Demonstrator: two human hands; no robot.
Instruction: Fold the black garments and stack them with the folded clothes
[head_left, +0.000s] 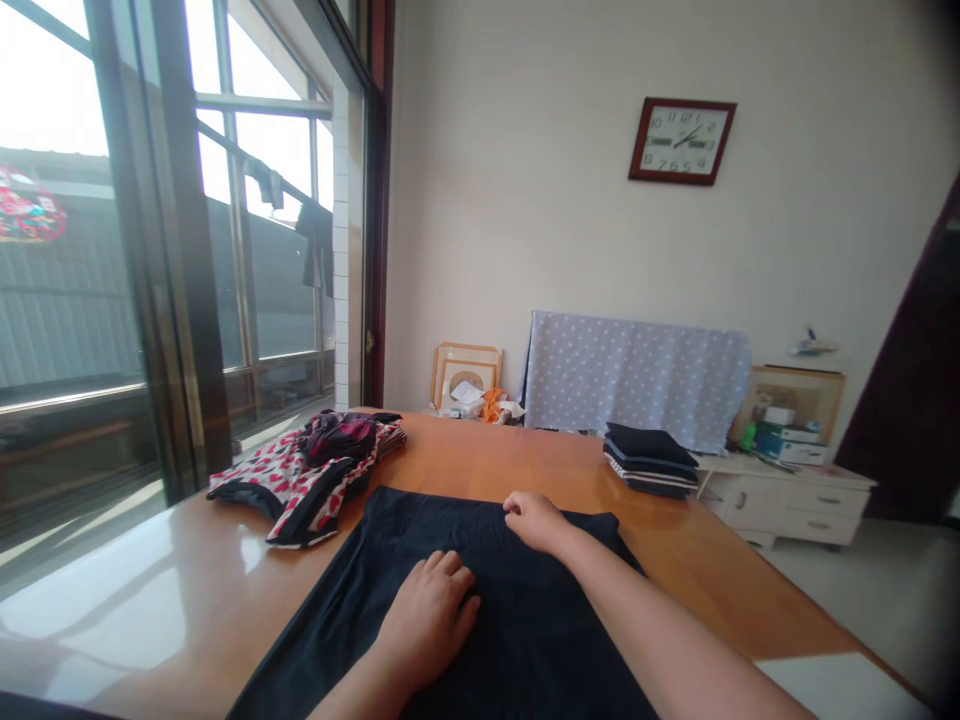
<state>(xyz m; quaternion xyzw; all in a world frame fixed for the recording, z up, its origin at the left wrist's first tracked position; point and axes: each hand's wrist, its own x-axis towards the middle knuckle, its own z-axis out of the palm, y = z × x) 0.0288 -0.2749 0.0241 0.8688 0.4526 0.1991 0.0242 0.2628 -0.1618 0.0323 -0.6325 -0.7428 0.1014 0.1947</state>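
Observation:
A dark navy garment [517, 640] lies spread on the wooden table in front of me, its wide straight edge away from me and its near part running out of view. My left hand [431, 615] rests on the middle of the cloth, palm down, with loosely bent fingers apart. Farther off, my right hand [536, 522] is at the garment's far edge, its fingers curled closed on the fabric there; the fingertips are partly hidden.
On the table [465, 455], a loose heap of patterned clothes [322, 470] sits at left and a neat folded stack [649, 462] at right. Beyond stand a cloth-covered object [637, 375] and a white cabinet [814, 500]. Windows [262, 250] line the left side.

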